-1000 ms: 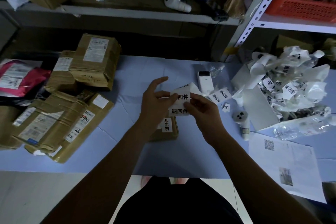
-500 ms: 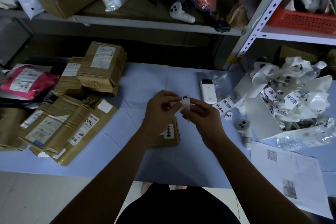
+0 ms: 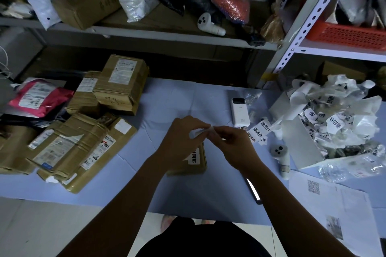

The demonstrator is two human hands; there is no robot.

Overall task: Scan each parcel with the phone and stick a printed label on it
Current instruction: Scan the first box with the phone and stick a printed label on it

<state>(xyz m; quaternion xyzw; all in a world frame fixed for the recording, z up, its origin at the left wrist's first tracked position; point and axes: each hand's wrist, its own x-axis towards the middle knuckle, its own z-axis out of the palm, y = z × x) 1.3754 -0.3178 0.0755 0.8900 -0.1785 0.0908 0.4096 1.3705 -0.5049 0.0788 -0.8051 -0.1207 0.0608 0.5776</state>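
pinching small white label (image 3: 201, 132) between both hands, left hand (image 3: 183, 134) and right hand (image 3: 234, 142) pressed onto it, just above small brown parcel (image 3: 195, 159), which already carries one label. risk, i judge: sticker curls, sticks to itself or my fingertips while peeling. right of parcel, white box (image 3: 300, 146) heaped with crumpled backing scraps (image 3: 342, 119).

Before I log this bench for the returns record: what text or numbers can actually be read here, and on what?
"退回件": white label on the small parcel under the hands.
"退回件": loose labels beside the white power bank.
"退回件": crumpled labels in the scrap pile.
"0914": handwritten on the stacked box; the line below is unclear.
Shipping labels, the paper sheet's QR code: too small.
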